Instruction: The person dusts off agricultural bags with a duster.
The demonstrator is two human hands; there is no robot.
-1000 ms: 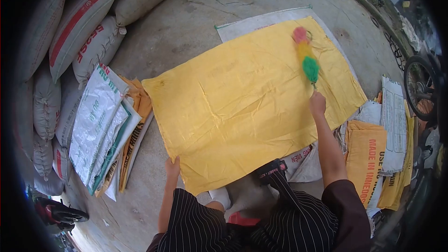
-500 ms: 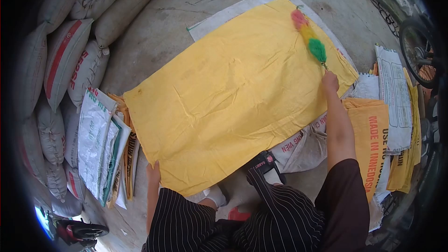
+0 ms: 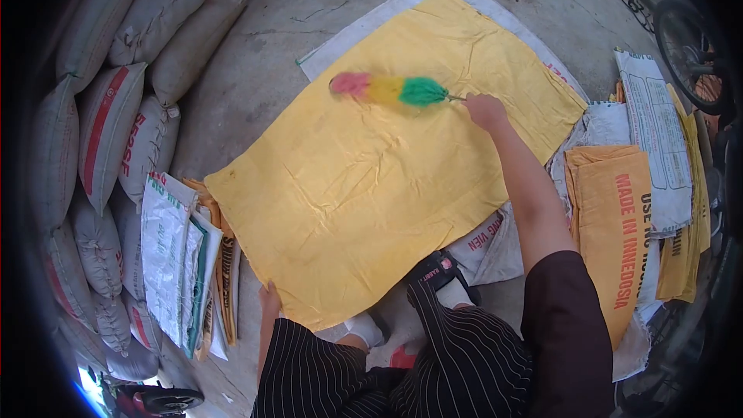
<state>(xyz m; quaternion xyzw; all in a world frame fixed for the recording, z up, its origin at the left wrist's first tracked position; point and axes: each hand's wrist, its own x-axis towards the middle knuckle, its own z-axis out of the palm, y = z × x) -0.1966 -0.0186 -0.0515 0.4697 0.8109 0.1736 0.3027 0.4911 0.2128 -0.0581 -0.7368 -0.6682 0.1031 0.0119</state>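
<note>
A large yellow woven sack lies spread out in front of me, creased across its middle. Over its far part, my right hand grips the handle of a fluffy duster coloured pink, yellow and green. The duster points left and looks slightly blurred. At the sack's near left corner is my left hand, its fingers closed on the edge. Beneath the yellow sack, a white sack sticks out along the far side.
Filled sacks are piled at the left. Folded white sacks stand near my left side, and folded orange sacks near my right. A bicycle wheel is at the far right. My sandalled foot is by the sack's near edge.
My right hand has swept the duster leftward across the yellow sack from its far right edge, turning it to point left. The left hand stays at the near corner.
</note>
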